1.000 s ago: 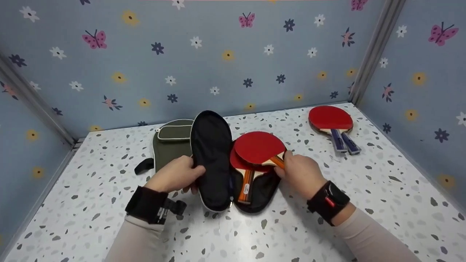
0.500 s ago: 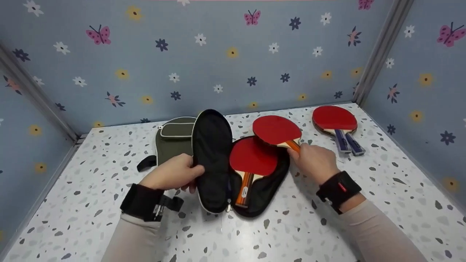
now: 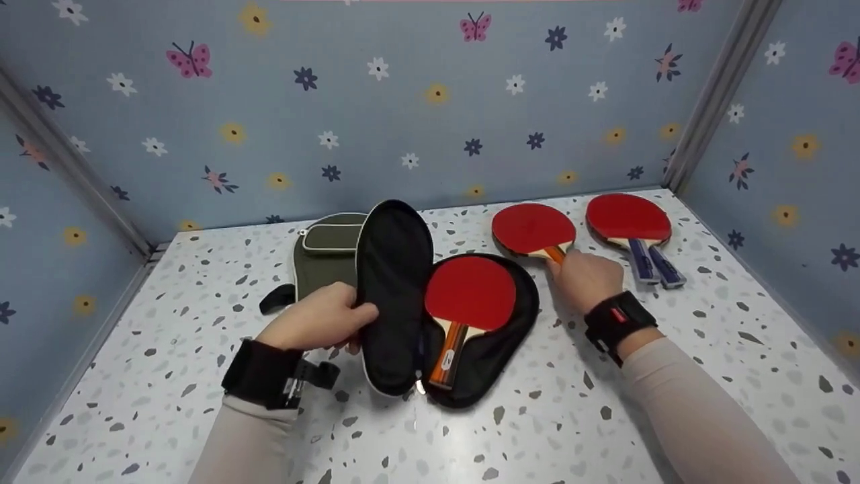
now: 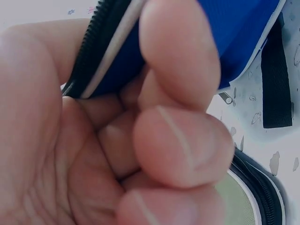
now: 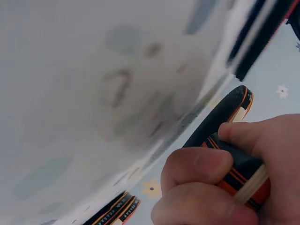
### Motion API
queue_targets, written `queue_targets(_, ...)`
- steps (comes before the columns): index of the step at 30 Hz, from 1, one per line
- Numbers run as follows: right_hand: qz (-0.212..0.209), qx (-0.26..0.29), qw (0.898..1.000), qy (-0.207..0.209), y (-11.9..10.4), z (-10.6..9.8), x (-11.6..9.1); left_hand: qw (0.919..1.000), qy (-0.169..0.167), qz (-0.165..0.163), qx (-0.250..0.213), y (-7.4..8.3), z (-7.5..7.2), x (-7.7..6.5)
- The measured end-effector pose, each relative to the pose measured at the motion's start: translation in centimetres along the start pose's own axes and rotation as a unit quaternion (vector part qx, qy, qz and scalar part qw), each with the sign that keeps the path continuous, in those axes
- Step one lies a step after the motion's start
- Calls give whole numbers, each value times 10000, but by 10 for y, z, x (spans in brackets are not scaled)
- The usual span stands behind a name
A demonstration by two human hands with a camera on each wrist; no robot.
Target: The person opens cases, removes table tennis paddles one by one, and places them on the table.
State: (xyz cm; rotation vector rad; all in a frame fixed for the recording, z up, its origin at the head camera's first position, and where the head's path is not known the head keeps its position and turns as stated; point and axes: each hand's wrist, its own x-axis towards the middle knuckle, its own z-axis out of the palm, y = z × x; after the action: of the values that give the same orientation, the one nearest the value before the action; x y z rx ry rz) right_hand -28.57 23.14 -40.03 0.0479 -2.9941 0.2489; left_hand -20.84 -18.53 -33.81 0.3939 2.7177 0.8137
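Note:
My left hand point(image 3: 322, 316) pinches the raised flap of a zippered paddle case point(image 3: 396, 302), black inside; the left wrist view shows its blue outer cloth point(image 4: 248, 28) and the zipper edge between thumb and fingers. In the open half of the case lies a red table tennis paddle point(image 3: 470, 292), its orange-striped handle pointing toward me. My right hand point(image 3: 588, 279) grips the handle of a second red paddle point(image 3: 534, 228), beyond the case's right side. The right wrist view has fingers wrapped round that striped handle point(image 5: 239, 173), black rubber on the paddle's underside.
Two red paddles with blue handles point(image 3: 631, 222) lie overlapped at the back right. An olive green case point(image 3: 326, 269) with a black strap point(image 3: 277, 299) lies at the left, partly behind the flap. The speckled table point(image 3: 537, 417) meets a flowered wall panel point(image 3: 403, 101) at the back.
My right hand has carried the second paddle off the one in the case, rightward and back, close to the blue-handled paddles. My left hand keeps holding the flap up.

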Motion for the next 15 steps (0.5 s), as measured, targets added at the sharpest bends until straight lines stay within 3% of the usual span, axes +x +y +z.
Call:
queue_targets(7, 82, -153, 9997, -179, 1, 0, 5, 9983, 577, 97, -44, 2, -1, 4)
queue_targets(11, 149, -437, 9965, -694, -3, 0, 7, 9976, 611, 254, -200, 2, 2, 5)
queue_targets(15, -133, -1095, 9880, -1079, -9, 2, 10, 9973, 589, 360, -241, 3, 4, 5)
